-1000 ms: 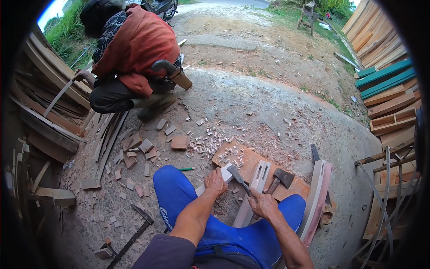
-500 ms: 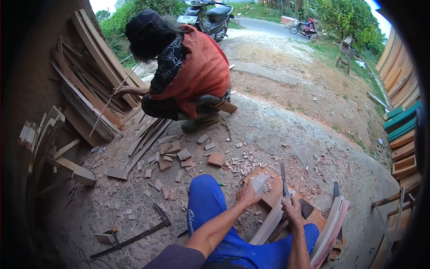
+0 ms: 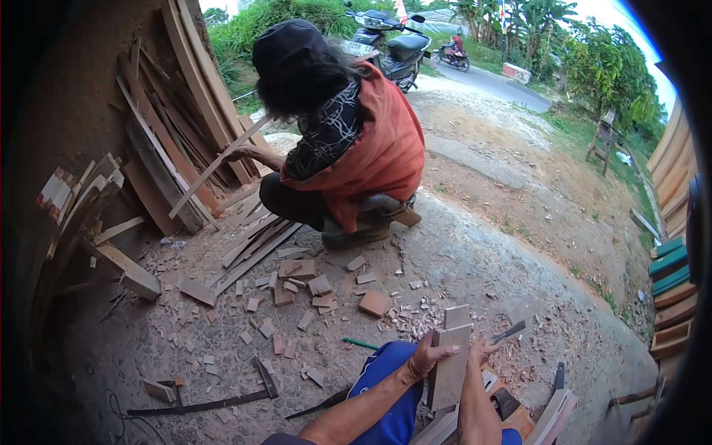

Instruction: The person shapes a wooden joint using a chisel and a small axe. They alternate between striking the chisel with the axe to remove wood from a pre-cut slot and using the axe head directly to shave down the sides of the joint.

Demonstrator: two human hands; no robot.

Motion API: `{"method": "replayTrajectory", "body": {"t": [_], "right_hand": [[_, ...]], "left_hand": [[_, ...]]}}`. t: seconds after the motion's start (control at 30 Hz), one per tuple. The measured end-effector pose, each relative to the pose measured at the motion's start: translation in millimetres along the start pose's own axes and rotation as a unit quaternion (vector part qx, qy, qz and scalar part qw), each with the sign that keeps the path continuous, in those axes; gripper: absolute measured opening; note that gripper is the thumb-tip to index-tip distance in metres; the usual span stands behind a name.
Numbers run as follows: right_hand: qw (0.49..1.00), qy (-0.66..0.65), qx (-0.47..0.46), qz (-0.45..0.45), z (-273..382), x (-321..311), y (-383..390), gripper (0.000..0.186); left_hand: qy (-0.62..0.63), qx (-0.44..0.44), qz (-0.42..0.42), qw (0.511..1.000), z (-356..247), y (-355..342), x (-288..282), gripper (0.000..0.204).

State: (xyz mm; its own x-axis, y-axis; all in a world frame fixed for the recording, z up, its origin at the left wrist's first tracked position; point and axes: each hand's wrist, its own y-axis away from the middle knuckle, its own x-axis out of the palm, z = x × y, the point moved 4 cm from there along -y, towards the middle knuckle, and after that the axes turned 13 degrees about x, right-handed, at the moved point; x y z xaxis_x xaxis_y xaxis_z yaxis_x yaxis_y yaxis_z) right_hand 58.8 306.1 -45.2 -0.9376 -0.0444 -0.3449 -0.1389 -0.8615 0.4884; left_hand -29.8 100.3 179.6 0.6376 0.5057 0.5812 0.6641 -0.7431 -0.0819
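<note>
A flat wooden piece point(image 3: 449, 371) with a narrower stepped tongue at its top stands upright in front of me. My left hand point(image 3: 429, 357) is closed round its left edge, thumb across the face. Just right of it, my right hand point(image 3: 480, 351) is closed on a chisel point(image 3: 510, 331), whose blade slants up to the right, away from the wood. The chisel's handle is mostly hidden in the fingers. Beneath my hands lie pale wooden lengths point(image 3: 437, 429) and a dark tool head point(image 3: 506, 403), partly covered by my forearm.
A co-worker in an orange-red top point(image 3: 389, 141) squats ahead, holding a long wooden strip point(image 3: 211, 174). Wood offcuts point(image 3: 374, 302) and shavings litter the ground. A bar clamp point(image 3: 215, 402) and a green pencil-like stick point(image 3: 361, 343) lie left. Planks point(image 3: 196, 81) lean against the left wall.
My left hand has raised the wooden piece upright from low over the work block. The chisel has swung from upright to slanting right. My view has shifted; the co-worker's strip is tilted differently.
</note>
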Motion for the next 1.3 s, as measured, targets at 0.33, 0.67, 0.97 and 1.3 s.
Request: {"method": "replayTrajectory", "body": {"t": [0.33, 0.67, 0.97, 1.3], "right_hand": [[0.929, -0.011, 0.183, 0.322, 24.0, -32.7, 8.1, 0.068], [0.875, -0.127, 0.121, 0.452, 21.3, -165.1, 161.6, 0.070], [0.828, -0.207, 0.114, 0.509, -11.2, -196.2, 192.7, 0.059], [0.806, -0.177, 0.056, 0.562, -3.8, -186.1, 247.3, 0.061]], "left_hand": [[0.060, -0.041, 0.118, 0.990, 20.4, -31.4, 30.8, 0.056], [0.184, -0.128, 0.001, 0.974, 84.8, -64.6, 24.8, 0.051], [0.135, -0.136, 0.004, 0.982, 80.1, -49.6, 35.9, 0.048], [0.185, -0.126, 0.012, 0.974, 25.4, -16.4, 9.6, 0.058]]}}
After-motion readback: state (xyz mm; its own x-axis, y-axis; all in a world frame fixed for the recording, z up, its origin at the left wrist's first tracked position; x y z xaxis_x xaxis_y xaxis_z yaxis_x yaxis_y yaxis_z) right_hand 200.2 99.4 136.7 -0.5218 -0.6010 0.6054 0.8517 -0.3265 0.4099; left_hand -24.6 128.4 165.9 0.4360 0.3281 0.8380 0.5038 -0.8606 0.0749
